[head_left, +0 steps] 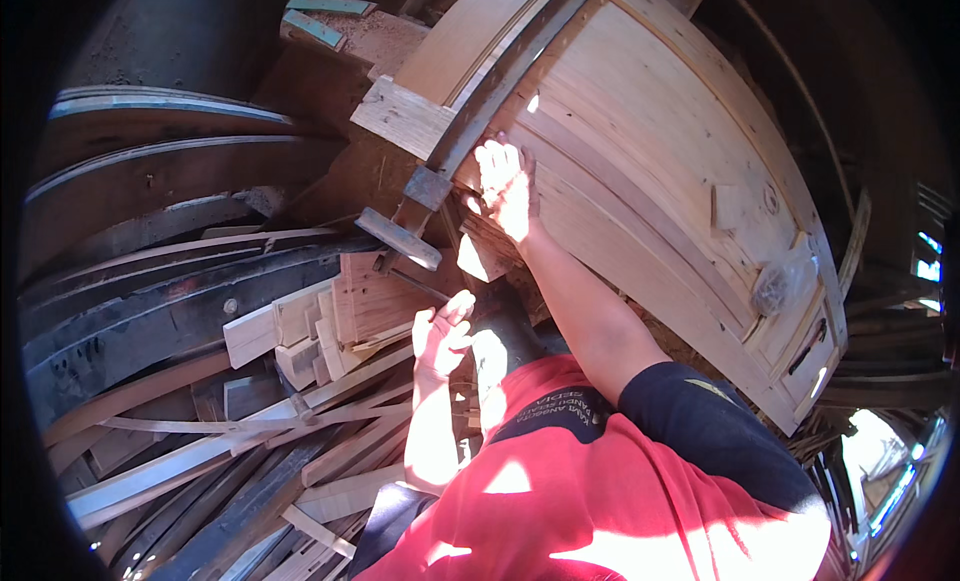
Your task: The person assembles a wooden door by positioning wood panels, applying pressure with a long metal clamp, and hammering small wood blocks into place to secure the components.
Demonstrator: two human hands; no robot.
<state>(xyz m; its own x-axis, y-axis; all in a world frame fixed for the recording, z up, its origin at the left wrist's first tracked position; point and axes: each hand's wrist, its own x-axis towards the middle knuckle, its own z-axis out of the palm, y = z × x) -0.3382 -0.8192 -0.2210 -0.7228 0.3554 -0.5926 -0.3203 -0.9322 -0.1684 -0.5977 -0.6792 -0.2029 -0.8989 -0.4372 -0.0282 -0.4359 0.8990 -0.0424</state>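
A small clear plastic bag (783,284) lies crumpled on the pale wooden panel (640,131) — right side, near the panel's lower end.

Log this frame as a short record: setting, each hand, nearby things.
setting: cluttered wood workshop, patchy sunlight
right hand: flat on the wooden panel, near its lower left edge, fingers spread
left hand: open, lower down, beside the stacked offcuts; contact unclear
panel: large, pale boards, tilted, dark strip running along its left side
offcuts: short pale blocks piled left of the left hand
floor area: long wood strips lying crossed in a heap
clothing: red and dark shirt
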